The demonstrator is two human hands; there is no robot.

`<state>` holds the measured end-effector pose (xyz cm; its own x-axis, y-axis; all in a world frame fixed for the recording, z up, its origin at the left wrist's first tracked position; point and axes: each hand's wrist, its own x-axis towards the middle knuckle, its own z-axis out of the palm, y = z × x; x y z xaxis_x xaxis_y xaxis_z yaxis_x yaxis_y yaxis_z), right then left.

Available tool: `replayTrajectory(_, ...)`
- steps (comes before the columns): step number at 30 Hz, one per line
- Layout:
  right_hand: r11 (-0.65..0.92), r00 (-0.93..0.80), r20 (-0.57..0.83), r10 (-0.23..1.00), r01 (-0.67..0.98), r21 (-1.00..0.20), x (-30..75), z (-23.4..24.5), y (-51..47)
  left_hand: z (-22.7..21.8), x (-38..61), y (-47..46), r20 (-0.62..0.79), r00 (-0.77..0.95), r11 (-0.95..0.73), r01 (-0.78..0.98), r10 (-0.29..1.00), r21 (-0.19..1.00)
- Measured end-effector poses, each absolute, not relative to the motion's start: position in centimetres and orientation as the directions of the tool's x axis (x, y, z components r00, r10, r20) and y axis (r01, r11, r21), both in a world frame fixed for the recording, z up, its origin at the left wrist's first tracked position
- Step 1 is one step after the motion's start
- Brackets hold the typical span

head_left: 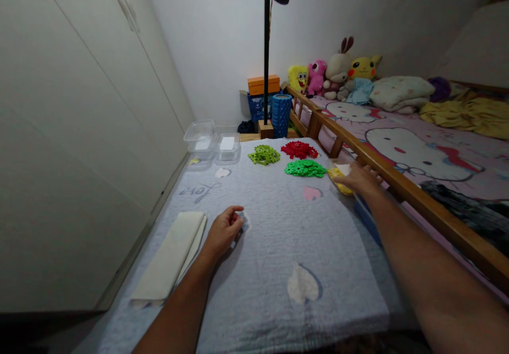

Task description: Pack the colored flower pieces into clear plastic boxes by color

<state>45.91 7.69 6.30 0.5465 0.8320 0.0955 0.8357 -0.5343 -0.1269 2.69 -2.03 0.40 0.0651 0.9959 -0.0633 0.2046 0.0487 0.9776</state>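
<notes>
My right hand (pixel 361 179) reaches to the right edge of the table and grips a clear plastic container with yellow pieces (pixel 342 185) in it; a white label shows by the fingers. My left hand (pixel 226 231) rests over the middle of the cloth, loosely curled with thumb and forefinger apart, and nothing shows in it. Beyond the hands lie three loose piles of small plastic pieces: light green (pixel 264 155), red (pixel 299 150) and bright green (pixel 305 168).
Clear plastic boxes (pixel 228 155) with white labels stand at the back left. A folded cream cloth (pixel 170 258) lies left of my left arm. A black pole (pixel 266 52) rises behind the table. The wooden bed rail (pixel 345 134) runs along the right.
</notes>
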Motion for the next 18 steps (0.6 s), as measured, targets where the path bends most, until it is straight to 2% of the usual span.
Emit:
replayTrajectory(7, -0.527, 0.530, 0.013, 0.848, 0.846, -0.079, 44.9, 7.0, 7.7, 0.8, 2.9, -2.1, -0.102, 0.057, 0.091, 0.163, 0.993, 0.982)
replayTrajectory(15, -0.323, 0.319, 0.097, 0.943, 0.946, 0.030, 44.2, 7.1, 7.8, 0.8, 2.8, -2.1, -0.082, 0.064, 0.068, 0.192, 0.995, 0.979)
replayTrajectory(18, -0.278, 0.274, 0.115, 0.955, 0.961, 0.013, 44.1, 7.2, 7.9, 0.9, 2.8, -2.2, -0.080, 0.071, 0.064, 0.201, 0.994, 0.978)
